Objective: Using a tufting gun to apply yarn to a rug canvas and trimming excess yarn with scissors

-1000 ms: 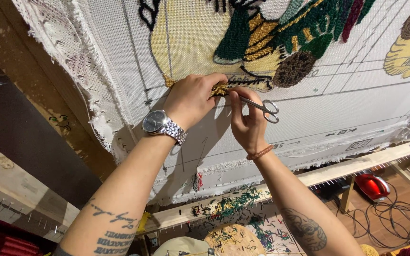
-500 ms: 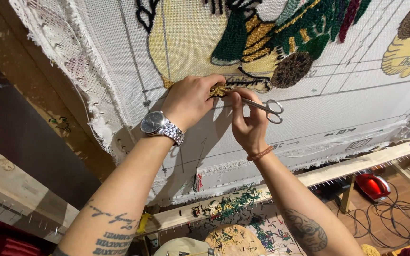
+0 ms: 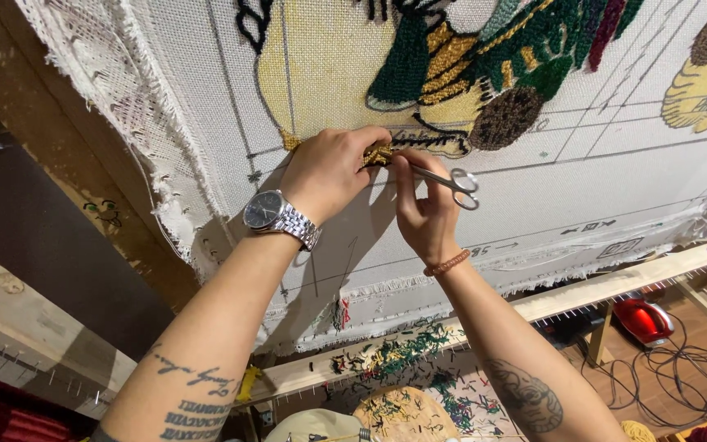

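Nearest the camera, yarn scraps (image 3: 407, 352) litter the wooden frame rail (image 3: 615, 285) at the bottom of the frame, with a red device (image 3: 644, 319) on the floor at lower right. Up at centre, the left hand (image 3: 333, 170) (silver wristwatch (image 3: 273, 214) on that wrist) pinches a gold yarn tuft (image 3: 376, 155) on the tufting cloth (image 3: 533, 188). The right hand (image 3: 423, 209) grips small metal scissors (image 3: 450, 179) just beside it, tips at the tuft.

One head-worn camera is looking out along both forearms, sitting close to the stretched tufting cloth (image 3: 533, 188) that is filling the upper frame. It is tilting steeply, so the wooden frame rail (image 3: 615, 282) and floor are showing below. No second view is sharing the scene.
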